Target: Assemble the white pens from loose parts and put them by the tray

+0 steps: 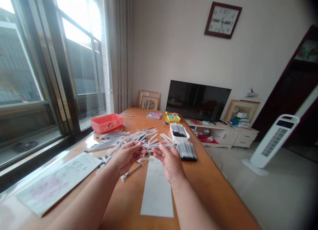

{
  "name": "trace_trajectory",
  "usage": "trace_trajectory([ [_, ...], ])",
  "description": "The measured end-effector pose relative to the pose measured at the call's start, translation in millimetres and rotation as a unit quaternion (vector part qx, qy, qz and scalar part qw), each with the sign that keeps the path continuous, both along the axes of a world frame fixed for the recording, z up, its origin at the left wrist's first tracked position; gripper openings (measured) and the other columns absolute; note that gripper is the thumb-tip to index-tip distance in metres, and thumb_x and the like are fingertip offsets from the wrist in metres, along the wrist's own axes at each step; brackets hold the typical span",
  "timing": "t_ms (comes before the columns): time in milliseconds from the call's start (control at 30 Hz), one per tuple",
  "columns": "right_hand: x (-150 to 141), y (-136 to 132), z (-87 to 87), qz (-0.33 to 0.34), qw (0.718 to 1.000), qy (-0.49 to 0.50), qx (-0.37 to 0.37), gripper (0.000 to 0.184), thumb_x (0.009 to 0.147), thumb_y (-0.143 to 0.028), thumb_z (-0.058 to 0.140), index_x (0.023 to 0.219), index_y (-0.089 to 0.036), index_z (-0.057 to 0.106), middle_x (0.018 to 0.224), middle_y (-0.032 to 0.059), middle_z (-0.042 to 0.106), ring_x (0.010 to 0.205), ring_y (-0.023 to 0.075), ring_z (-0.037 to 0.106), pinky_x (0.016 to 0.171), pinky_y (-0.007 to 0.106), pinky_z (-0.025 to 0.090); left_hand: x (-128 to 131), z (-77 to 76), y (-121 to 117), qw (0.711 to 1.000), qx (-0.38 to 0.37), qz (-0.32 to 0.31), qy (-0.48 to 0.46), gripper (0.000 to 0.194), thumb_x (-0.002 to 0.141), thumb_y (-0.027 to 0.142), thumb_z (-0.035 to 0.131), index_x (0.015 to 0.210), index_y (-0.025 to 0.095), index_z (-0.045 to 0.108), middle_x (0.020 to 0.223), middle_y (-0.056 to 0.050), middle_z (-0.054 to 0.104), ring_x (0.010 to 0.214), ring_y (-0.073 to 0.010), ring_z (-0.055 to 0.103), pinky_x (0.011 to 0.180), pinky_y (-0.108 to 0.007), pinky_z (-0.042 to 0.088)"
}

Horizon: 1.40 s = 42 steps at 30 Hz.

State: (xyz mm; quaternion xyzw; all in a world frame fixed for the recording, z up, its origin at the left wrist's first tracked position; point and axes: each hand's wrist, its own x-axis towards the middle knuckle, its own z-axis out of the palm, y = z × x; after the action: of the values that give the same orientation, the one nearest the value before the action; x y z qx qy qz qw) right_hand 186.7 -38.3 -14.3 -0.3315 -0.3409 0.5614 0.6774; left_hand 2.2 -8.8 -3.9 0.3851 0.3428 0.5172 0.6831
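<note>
A slim pen (159, 145) with a clear barrel and a dark end lies level between my two hands. My left hand (130, 154) is closed, pinching its left end between thumb and fingers. Thumb and fingers of my right hand (169, 158) grip the pen's right part, near the dark end. Beyond and left of the hands, loose pens and pen parts (114, 137) are scattered over the table. To the right, a row of pens (187, 151) lies side by side, dark ends toward me. A white basket (186, 137) behind it holds several more.
A paper strip (157, 193) lies under my right hand, a writing booklet (57, 183) at the left. On the wooden table (208, 197) also stand a red plastic box (106, 123) and a yellow box (173, 117). A television (197, 100) and tower fan (274, 142) are beyond it.
</note>
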Motion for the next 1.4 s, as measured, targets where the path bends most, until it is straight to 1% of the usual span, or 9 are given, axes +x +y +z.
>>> trace_trajectory([
  [367,-2.0,0.2,-2.3,-0.033,0.999,-0.032,0.025,0.034,0.081,-0.041,0.08,0.1,-0.018,0.064,0.093,0.0056,0.075,0.083,0.02,0.076,0.072,0.028,0.061,1.1,-1.6,-2.4,0.999,0.013,-0.009,0.034,0.008,0.092,0.019,0.068,0.087,0.013,0.064,0.088,-0.012,0.076,0.076,-0.0145,0.074,0.068,-0.021,0.058],
  [567,-2.3,-0.4,-3.7,-0.04,0.996,-0.069,0.038,0.033,0.084,-0.043,0.077,0.102,-0.017,0.065,0.096,0.0072,0.075,0.084,0.0204,0.076,0.074,0.03,0.061,2.5,-1.0,-4.0,0.999,0.011,-0.019,0.048,0.013,0.088,0.023,0.074,0.089,0.013,0.067,0.087,-0.012,0.076,0.074,-0.0143,0.072,0.068,-0.02,0.056],
  [733,-4.8,-2.4,-3.2,-0.041,0.993,-0.1,0.047,0.035,0.083,-0.046,0.076,0.1,-0.017,0.067,0.096,0.0077,0.076,0.085,0.0214,0.076,0.075,0.031,0.061,4.1,-0.8,-5.1,0.998,0.012,-0.021,0.052,0.015,0.087,0.025,0.076,0.088,0.013,0.068,0.082,-0.011,0.076,0.072,-0.0144,0.072,0.066,-0.02,0.054],
  [867,-5.3,-3.4,-1.7,-0.035,0.995,-0.083,0.037,0.036,0.081,-0.046,0.079,0.1,-0.017,0.068,0.096,0.0089,0.076,0.085,0.023,0.076,0.077,0.034,0.062,4.1,-0.9,-6.1,0.998,0.012,-0.038,0.044,0.014,0.088,0.025,0.075,0.089,0.013,0.067,0.08,-0.01,0.075,0.069,-0.0129,0.071,0.064,-0.019,0.053],
  [1000,-4.7,-4.5,-0.3,-0.015,0.997,-0.064,0.039,0.035,0.082,-0.044,0.079,0.1,-0.017,0.067,0.095,0.0086,0.076,0.087,0.0236,0.077,0.081,0.036,0.062,3.7,-1.2,-6.0,0.999,0.01,-0.042,0.03,0.015,0.086,0.023,0.076,0.089,0.014,0.066,0.079,-0.009,0.075,0.068,-0.0128,0.071,0.066,-0.02,0.055],
  [1267,-6.0,-4.6,-1.8,-0.001,0.999,-0.035,0.038,0.035,0.079,-0.042,0.083,0.098,-0.018,0.067,0.092,0.0076,0.076,0.088,0.0236,0.077,0.082,0.036,0.063,4.9,-3.4,-5.0,0.999,0.01,-0.034,0.028,0.014,0.086,0.02,0.077,0.086,0.013,0.065,0.079,-0.011,0.076,0.068,-0.0137,0.071,0.066,-0.021,0.056],
  [1400,-9.3,-1.3,-5.1,0.005,0.999,-0.025,0.022,0.037,0.078,-0.042,0.083,0.099,-0.017,0.066,0.092,0.0077,0.076,0.087,0.022,0.076,0.082,0.034,0.063,6.2,-4.1,-3.9,0.999,0.005,-0.029,0.027,0.009,0.088,0.018,0.072,0.087,0.013,0.065,0.079,-0.011,0.076,0.069,-0.014,0.071,0.066,-0.021,0.055],
])
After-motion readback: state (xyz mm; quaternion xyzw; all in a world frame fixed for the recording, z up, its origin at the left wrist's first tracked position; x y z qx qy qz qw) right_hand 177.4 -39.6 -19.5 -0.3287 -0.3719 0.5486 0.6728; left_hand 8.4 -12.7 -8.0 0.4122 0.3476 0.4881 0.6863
